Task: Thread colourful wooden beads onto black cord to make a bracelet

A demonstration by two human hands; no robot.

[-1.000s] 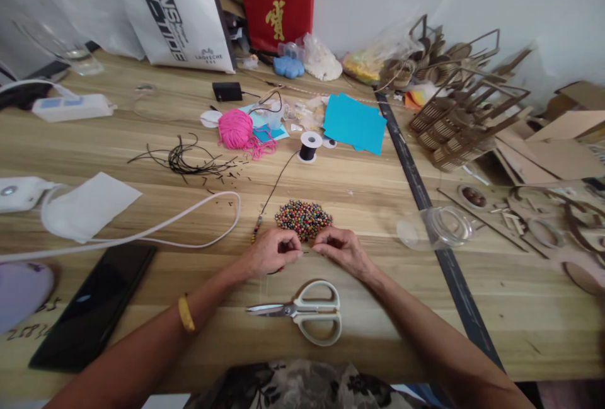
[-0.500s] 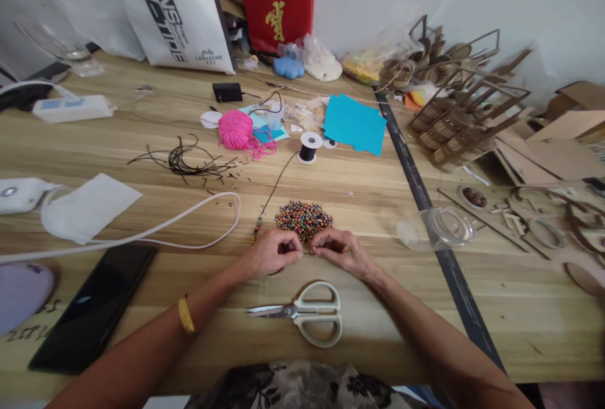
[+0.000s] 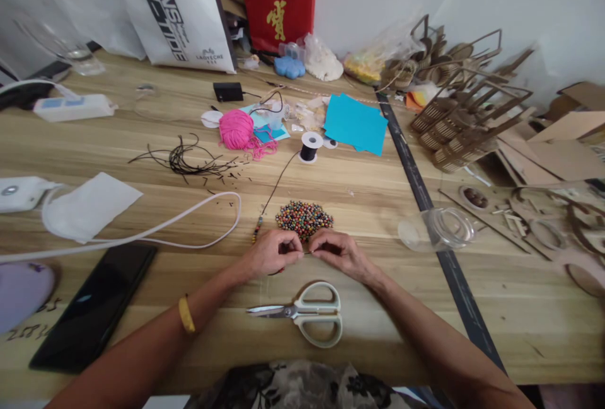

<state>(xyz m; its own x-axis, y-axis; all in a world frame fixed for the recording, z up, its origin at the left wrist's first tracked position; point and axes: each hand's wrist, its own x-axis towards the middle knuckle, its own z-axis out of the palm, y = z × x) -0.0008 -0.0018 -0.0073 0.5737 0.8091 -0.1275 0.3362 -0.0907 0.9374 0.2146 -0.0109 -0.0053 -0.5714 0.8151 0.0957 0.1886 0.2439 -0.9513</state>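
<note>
A pile of multicoloured beads (image 3: pixel 304 217) lies on the wooden table, just beyond my hands. My left hand (image 3: pixel 278 251) is pinched on a thin dark cord, with a few red beads showing under its palm. Close on its right, my right hand (image 3: pixel 336 250) pinches at the cord's end; whether a bead is between those fingertips is too small to tell. A string of beads (image 3: pixel 257 230) on black cord runs from beside my left hand up to a white spool of black cord (image 3: pixel 309 147). Scissors (image 3: pixel 302 312) with pale handles lie nearer me, blades pointing left.
Black cord pieces (image 3: pixel 184 160), a pink yarn ball (image 3: pixel 236 129) and blue sheets (image 3: pixel 355 123) lie farther back. A white cable (image 3: pixel 189 208) and black phone (image 3: pixel 93 308) are at left. A clear jar (image 3: pixel 449 229) and woven baskets (image 3: pixel 454 125) stand at right.
My right hand has shifted very slightly, its fingertips a little nearer my left fingertips. My left hand has hardly moved.
</note>
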